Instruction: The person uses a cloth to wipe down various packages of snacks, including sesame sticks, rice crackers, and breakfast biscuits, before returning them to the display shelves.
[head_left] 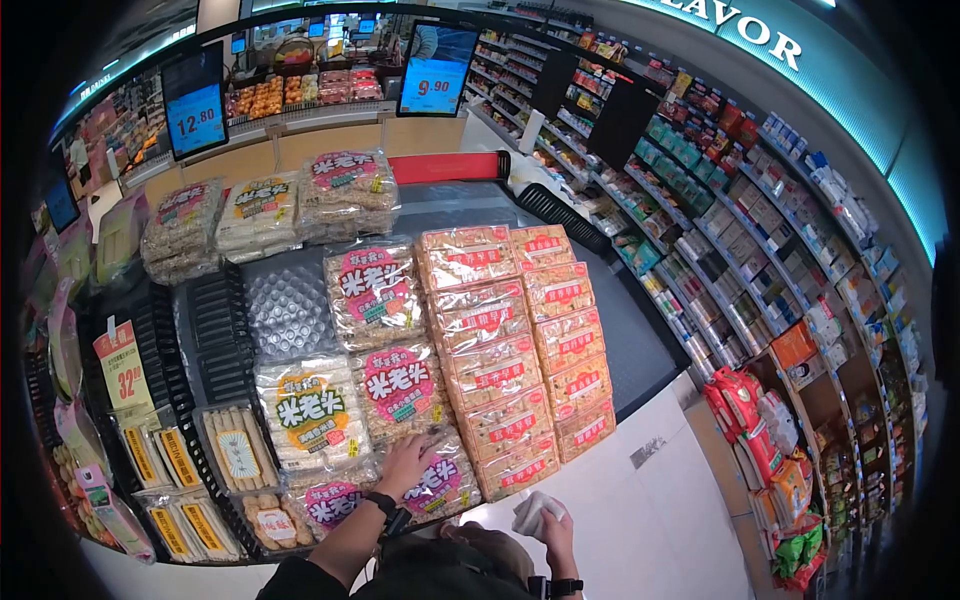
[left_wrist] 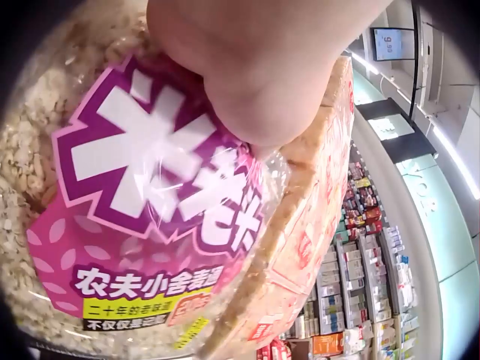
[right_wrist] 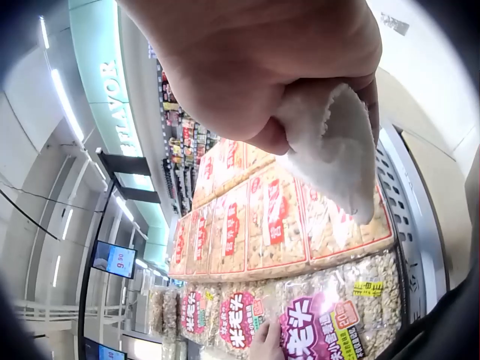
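The left hand (head_left: 405, 462) is laid on a pink-labelled bag of puffed rice snacks (head_left: 440, 485) at the near edge of the display bench (head_left: 285, 300), at about 6 o'clock in the head view. In the left wrist view the fingers (left_wrist: 255, 67) are seen pressed on top of the clear wrapper of that bag; whether they are curled round its edge or merely resting cannot be told. The right hand (head_left: 556, 530) is held off the bench at about 5 o'clock from the bag, its fingers (right_wrist: 247, 67) clenched round a crumpled white cloth (head_left: 532, 514), which hangs free of the goods.

The bag is positioned in the front row, touching a green-labelled bag (head_left: 310, 410) at its 10 o'clock, another pink bag (head_left: 398, 388) at its 12 o'clock, and a column of orange packs (head_left: 515, 425) on its 3 o'clock side.

Hazards, as judged from this arrangement:

- The wrapper is smooth and glossy. A bag gripped with one hand only is likely to slip, and it lies at the very lip of the bench, above the white floor (head_left: 640, 520).
- The rows overlap like tiles. If the front bag is pulled out, the bags leaning on it may slide forward.
- The contents are brittle. Heavy pressure from the palm may crush them.
- The orange packs are stacked close alongside and may be dragged askew by a sideways pull.
- The right hand is occupied by the cloth, so support from it is limited.
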